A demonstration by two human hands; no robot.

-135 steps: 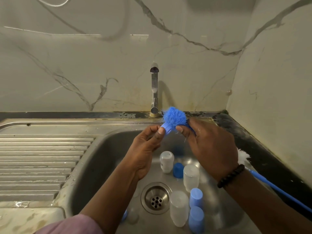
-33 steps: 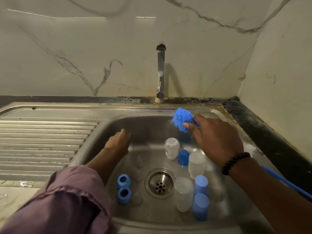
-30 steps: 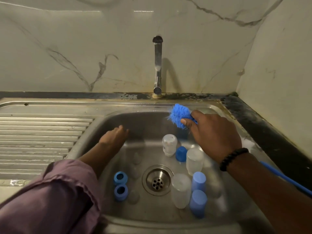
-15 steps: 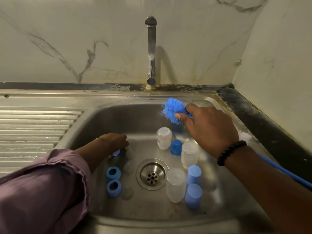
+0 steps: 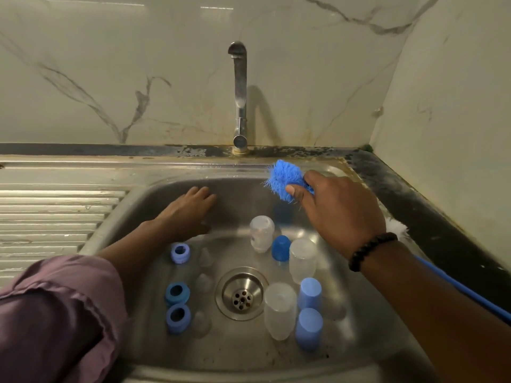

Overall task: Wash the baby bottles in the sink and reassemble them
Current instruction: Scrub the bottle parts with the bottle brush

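Nearest, below both hands on the sink (image 5: 367, 322) floor: three blue rings (image 5: 178, 315) under the left forearm, clear bottles (image 5: 279, 310) and blue caps (image 5: 309, 328) under the right wrist, around the drain (image 5: 242, 297). Farther, left hand (image 5: 188, 214) with fingers straight, holding nothing, over the basin. Farthest, right hand (image 5: 334, 214) gripping a blue brush (image 5: 284, 179) below the tap (image 5: 239, 95).
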